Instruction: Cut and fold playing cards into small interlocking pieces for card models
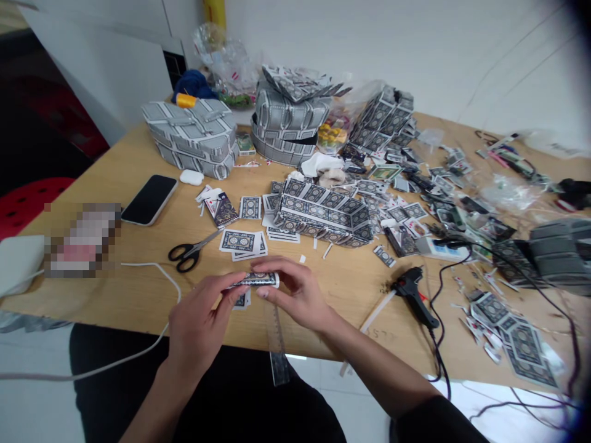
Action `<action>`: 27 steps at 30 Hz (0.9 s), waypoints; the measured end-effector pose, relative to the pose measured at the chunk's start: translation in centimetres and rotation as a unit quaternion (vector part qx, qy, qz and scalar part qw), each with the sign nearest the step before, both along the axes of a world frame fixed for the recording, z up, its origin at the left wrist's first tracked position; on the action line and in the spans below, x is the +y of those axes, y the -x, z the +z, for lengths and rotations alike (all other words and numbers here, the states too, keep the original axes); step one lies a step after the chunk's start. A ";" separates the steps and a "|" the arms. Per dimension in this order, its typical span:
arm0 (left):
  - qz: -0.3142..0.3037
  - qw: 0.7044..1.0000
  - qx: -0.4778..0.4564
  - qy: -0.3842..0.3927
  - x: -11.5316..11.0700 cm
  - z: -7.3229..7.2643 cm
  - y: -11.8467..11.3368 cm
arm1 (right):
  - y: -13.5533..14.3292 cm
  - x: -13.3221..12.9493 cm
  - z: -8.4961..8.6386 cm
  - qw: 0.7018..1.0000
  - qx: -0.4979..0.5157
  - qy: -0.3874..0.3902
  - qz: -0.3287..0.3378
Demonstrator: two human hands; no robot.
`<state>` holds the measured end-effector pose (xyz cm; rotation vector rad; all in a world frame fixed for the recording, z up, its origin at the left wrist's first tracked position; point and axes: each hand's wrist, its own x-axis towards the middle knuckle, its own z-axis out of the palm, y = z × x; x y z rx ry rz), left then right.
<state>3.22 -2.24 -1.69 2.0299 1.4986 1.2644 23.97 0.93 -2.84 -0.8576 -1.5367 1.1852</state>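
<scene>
Between my two hands is a curled playing card [258,279] with a dark patterned back, held above the table's front edge. My left hand [201,314] pinches its left end, and my right hand [298,289] grips the right end with thumb and fingers. Just below lie a few more cards [242,300], partly covered by my hands. A clear ruler [277,354] sticks out over the table edge under my right hand. Behind them sit a stack of playing cards [240,241], black scissors [188,253] and an open box made of cards [323,212].
A black glue gun [414,296] with its cord lies at the right, among card scraps [489,320]. Card-covered boxes [194,138] stand at the back. On the left are a phone [150,200] and a white cable [157,338]. A power strip [442,249] sits at the right.
</scene>
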 end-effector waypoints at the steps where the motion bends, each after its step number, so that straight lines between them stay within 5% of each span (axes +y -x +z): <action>1: -0.002 1.000 -0.008 -0.001 -0.1 0.0 -0.1 | 0.0 0.0 0.0 1.000 0.003 0.000 0.003; 27: -0.066 0.998 0.007 0.021 0.3 0.1 0.6 | 0.0 -0.5 -0.3 0.995 -0.064 -0.067 -0.030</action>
